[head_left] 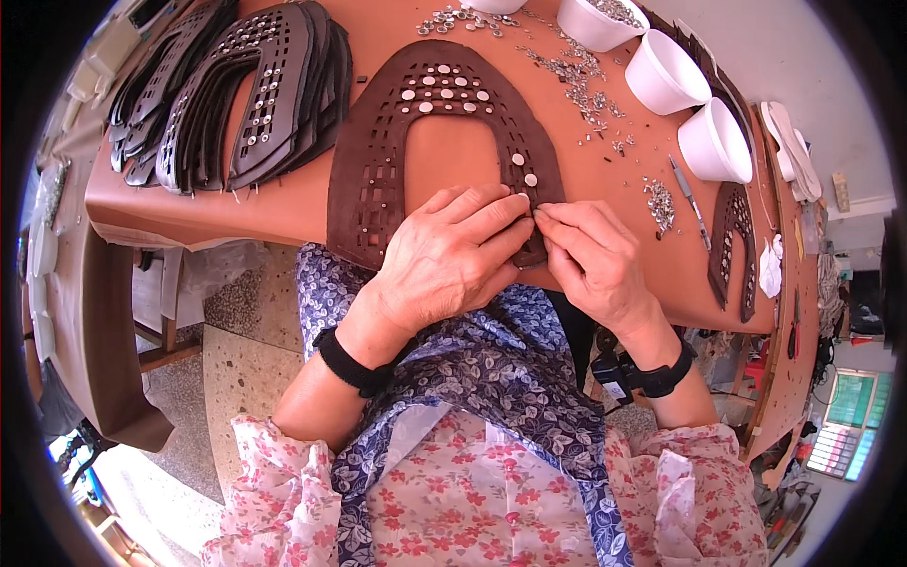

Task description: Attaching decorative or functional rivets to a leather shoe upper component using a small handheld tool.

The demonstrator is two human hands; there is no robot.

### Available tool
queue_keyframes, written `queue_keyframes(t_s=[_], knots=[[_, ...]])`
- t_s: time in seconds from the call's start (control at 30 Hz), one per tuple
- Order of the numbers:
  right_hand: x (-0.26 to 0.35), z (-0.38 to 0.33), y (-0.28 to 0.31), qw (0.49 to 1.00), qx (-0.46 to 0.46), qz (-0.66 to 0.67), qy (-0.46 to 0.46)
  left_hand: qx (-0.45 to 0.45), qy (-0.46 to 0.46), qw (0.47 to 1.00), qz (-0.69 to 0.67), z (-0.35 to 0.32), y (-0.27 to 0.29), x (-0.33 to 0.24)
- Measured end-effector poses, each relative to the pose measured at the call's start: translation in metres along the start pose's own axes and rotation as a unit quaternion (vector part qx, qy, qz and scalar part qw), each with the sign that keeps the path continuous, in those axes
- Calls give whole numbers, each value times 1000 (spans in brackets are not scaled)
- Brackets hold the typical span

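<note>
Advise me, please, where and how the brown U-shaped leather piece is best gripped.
Probably pinch the brown leather piece by the lower end of its left leg, coming from the left: there it appears to reach the table edge and has no large white studs, while the left hand and right hand are at its right leg.

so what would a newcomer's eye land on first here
Probably the brown arch-shaped piece mid-table, with pale round studs across its curved top and the person's left hand and right hand meeting at its right leg. Then the stacked dark pieces at upper left and white tubs at upper right, near scattered metal bits.
</note>
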State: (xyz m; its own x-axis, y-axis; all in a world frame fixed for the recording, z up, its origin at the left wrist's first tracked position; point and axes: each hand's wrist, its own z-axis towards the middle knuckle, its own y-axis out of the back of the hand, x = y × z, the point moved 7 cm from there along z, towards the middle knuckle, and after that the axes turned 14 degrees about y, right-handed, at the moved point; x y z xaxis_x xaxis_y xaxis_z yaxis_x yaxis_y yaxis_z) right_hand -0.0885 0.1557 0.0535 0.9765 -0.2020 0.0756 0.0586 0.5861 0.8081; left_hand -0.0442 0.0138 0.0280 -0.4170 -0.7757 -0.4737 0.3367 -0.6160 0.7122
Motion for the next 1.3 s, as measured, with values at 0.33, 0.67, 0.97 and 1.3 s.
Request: queue_keyframes(t_s=[0.33, 0.67, 0.97, 1.3], knots=[[2, 2, 1, 999, 26, -9, -24, -18, -4, 1000, 1, 1, 2, -2], [-14, -9, -2, 983, -34, 119, -139, -20, -9, 1000, 4, 1, 4, -2], [-10, -5, -3, 989, -49, 80, -113, -16, -3, 1000, 2, 1, 2, -2], [-18, -10, -6, 972, -94, 113, -183, 7, 6, 1000, 6, 1, 1, 0]])
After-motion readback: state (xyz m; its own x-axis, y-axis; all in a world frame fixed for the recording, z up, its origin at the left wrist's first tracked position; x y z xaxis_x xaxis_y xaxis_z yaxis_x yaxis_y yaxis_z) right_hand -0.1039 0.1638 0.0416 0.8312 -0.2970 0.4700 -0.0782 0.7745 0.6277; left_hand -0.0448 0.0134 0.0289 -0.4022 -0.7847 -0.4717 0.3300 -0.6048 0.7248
